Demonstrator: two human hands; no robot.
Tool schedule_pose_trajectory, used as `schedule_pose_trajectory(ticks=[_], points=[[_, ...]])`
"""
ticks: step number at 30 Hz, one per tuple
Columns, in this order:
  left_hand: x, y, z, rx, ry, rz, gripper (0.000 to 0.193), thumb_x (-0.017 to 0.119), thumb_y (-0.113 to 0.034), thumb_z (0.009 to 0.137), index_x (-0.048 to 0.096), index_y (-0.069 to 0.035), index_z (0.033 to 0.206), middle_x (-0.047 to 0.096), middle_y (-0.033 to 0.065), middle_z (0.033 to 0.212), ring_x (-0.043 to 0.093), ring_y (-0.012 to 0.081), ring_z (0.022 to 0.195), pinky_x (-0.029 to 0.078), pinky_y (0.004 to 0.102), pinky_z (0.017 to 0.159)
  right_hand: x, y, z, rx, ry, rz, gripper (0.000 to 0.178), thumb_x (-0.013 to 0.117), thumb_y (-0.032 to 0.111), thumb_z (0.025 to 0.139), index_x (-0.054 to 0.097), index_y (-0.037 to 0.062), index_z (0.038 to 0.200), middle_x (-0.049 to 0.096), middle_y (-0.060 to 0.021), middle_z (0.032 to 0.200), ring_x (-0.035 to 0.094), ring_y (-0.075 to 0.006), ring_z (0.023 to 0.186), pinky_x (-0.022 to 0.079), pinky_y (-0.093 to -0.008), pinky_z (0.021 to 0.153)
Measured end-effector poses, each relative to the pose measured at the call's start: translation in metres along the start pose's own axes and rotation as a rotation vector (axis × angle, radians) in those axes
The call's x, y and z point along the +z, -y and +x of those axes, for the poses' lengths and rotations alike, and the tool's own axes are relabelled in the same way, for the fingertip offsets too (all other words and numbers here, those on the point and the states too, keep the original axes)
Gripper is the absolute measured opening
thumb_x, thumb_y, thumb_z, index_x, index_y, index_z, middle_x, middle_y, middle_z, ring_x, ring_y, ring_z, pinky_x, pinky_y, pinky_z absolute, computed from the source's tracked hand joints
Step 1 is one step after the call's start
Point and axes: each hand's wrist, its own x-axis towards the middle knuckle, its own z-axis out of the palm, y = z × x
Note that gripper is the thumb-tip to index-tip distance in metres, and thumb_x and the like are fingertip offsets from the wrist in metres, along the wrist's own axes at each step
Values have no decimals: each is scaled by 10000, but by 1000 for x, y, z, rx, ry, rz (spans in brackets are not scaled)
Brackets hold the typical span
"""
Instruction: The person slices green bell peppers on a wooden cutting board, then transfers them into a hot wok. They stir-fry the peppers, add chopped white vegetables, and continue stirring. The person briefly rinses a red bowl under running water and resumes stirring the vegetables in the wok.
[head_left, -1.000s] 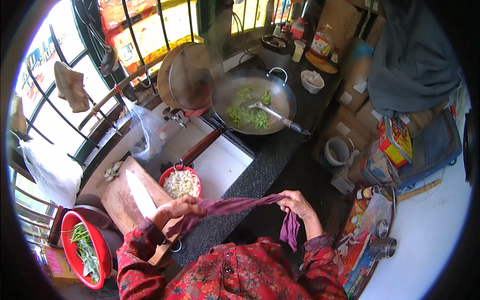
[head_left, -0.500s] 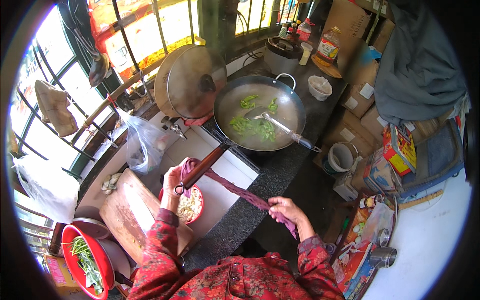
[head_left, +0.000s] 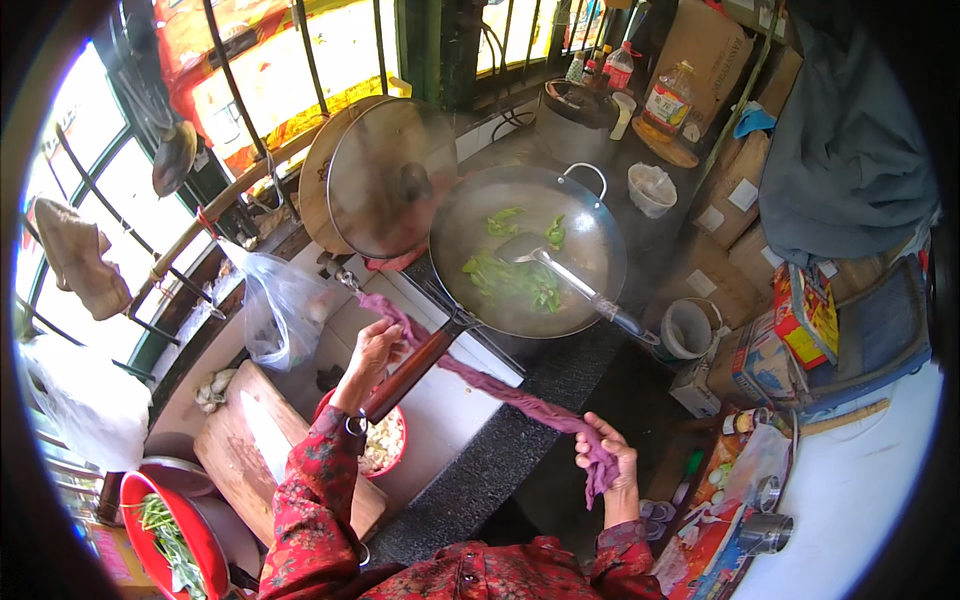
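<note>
A twisted purple cloth [head_left: 520,400] is stretched between my hands, crossing the wooden handle [head_left: 415,372] of the wok. My left hand [head_left: 372,362] is closed on its upper end, just beside that handle. At the other end, my right hand [head_left: 610,460] grips the cloth with its tail hanging down. In front of me the wok [head_left: 465,215] steams, with green leafy pieces [head_left: 500,282] in it. A metal spatula [head_left: 572,278] lies in the wok, its grip resting over the right rim.
Left of the handle stand a red bowl of pale chopped food [head_left: 402,440] and a cutting board [head_left: 225,435] with a knife [head_left: 265,435]. A lid [head_left: 385,170] leans behind the wok. An oil bottle [head_left: 668,100] and a small white bowl [head_left: 652,190] stand at the far right.
My left hand has shifted up along the wok handle, and the cloth end has risen with it. My right hand has moved right and slightly down, drawing the cloth out longer.
</note>
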Motion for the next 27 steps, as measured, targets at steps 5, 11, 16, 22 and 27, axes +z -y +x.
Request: schedule_pose_trajectory(ticks=[5,11,16,22,27], points=[[28,-19,55,91,89,123,125,548,-143,905,621,-44,879,623,18,745,582,116,635,454,263,553,-12,21,28,-40,15,31,491,588,57,757,532,2,1243,603,-209,1025,597,-257,839,514,-361,645],[50,-19,107,201,-42,401,142,580,-109,843,633,8,904,635,68,787,594,177,660,466,304,590,-9,56,62,-150,-61,-219,648,608,-11,697,446,2,1325,622,-200,1051,620,-247,859,529,-381,692],[65,-5,129,684,-378,1064,305,562,-75,791,584,-60,1095,549,131,1115,504,351,1106,423,441,873,-12,71,80,-49,-483,-1112,553,586,-23,767,456,-28,1305,648,-193,1000,648,-224,826,527,-322,656],[63,-1,131,876,-518,1307,483,637,-192,767,507,-72,1215,507,137,1166,461,331,1129,361,452,924,-6,68,85,-384,-614,-2507,250,681,213,766,642,61,961,591,-182,925,588,-370,877,483,-475,731],[52,15,117,764,-325,1191,443,597,-249,846,518,-101,1256,524,121,1205,469,335,1141,342,487,950,2,69,94,-234,-747,-2295,227,676,223,767,658,62,926,562,-192,955,564,-352,931,478,-484,744]])
